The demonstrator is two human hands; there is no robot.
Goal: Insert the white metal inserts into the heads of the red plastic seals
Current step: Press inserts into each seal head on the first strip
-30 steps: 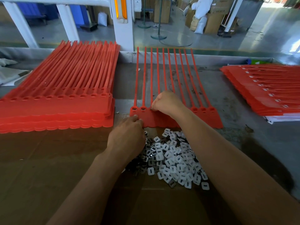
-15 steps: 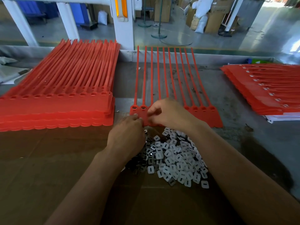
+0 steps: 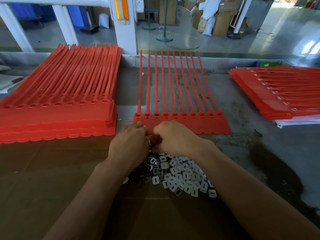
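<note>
1. Found the strip, ten seals joined, lying flat at mid-surface with tabs toward the person and tails pointing away.
2. Counted three inserts seated at the left end and seven heads empty; put this strip at about a third done.
3. Judged the step in hand as fetching the next insert.
4. Saw the left hand with fingertips on the strip's near edge, below the filled end. Could not tell its grip, with the palm turned from view.
5. Saw the right hand just beside it, knuckles up, fingers curled down at the far edge of the pile. Could not tell whether pinching an insert or nothing.
6. Reckoned the next move to call for one insert singled out, squared to the slot, carried to the fourth head and pressed home, with the left hand pinning the strip.
7. Noted a left stack of unfilled strips, near but apart, and a right stack of fitted ones, well apart. Also noted cardboard under pile and forearms, a grey stained surface, and white posts and a factory floor beyond.
8. Spotted nothing between the hands and the empty heads. Marked the jumbled pile, with darker pieces mixed in at its left, as the likeliest snag.
</note>
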